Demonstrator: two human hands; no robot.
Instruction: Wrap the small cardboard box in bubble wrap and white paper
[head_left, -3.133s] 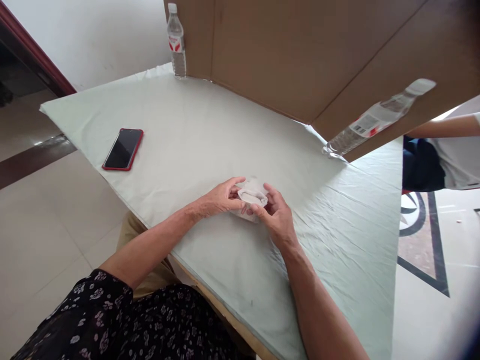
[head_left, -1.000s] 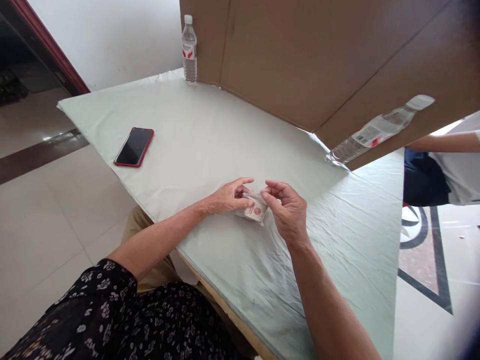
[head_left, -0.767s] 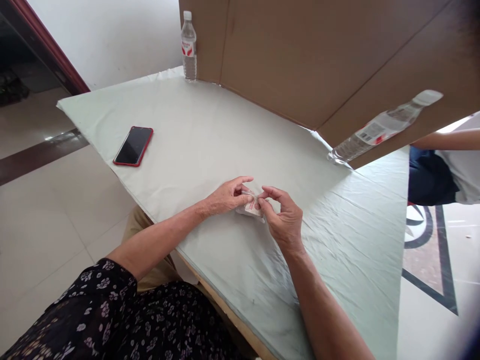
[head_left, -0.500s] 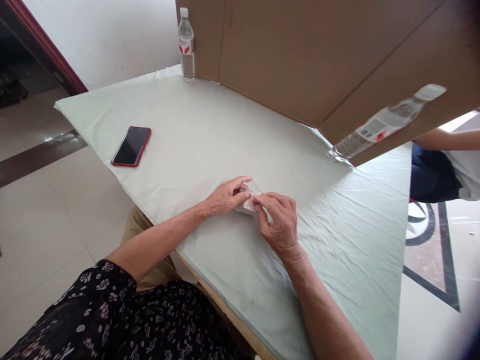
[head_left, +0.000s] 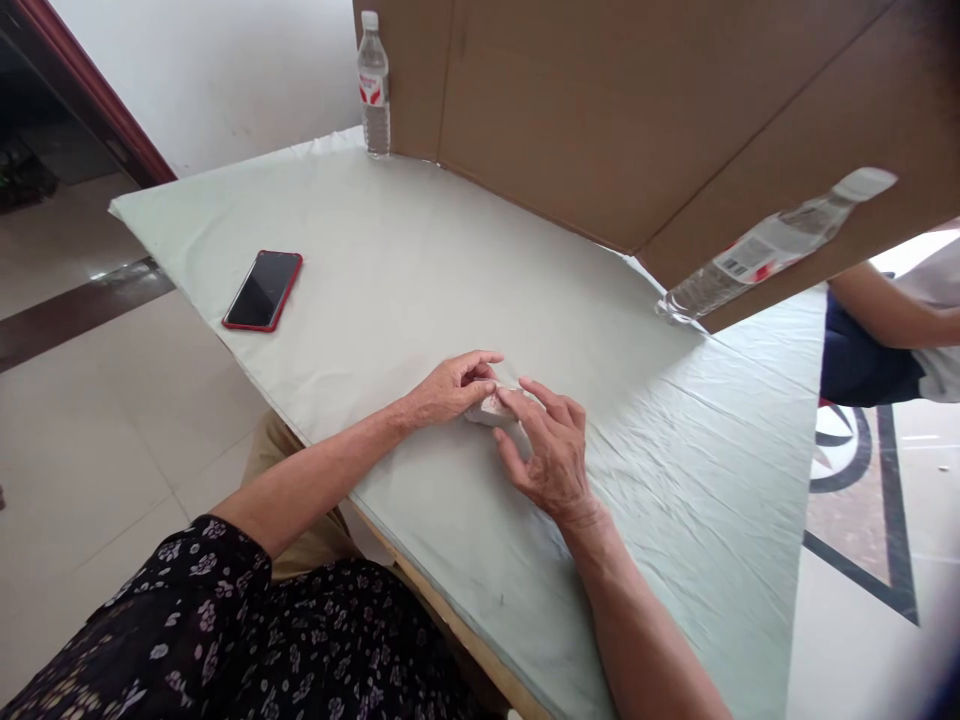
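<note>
A small white box (head_left: pixel 493 408) with faint red print on its top lies on the pale cloth near the table's front edge. My left hand (head_left: pixel 453 388) grips its left end, thumb on the top and the other fingers bent behind, partly hidden. On the right, my right hand (head_left: pixel 550 440) reaches over the box with its fingers apart. Its index fingertip touches the top of the box, while the thumb stands away from the near side. The box's right end is partly covered by that hand.
A phone (head_left: pixel 264 290) in a red case lies at the left. One water bottle (head_left: pixel 373 90) stands at the back by a brown cardboard screen (head_left: pixel 570 120); another bottle (head_left: pixel 776 245) stands at the screen's right corner. A person's arm (head_left: pixel 892 305) shows beyond the table.
My right thumb and index finger have parted from their pinch at the box, and the right hand has shifted slightly left. The left hand keeps its grip. The other person's arm has moved lower.
</note>
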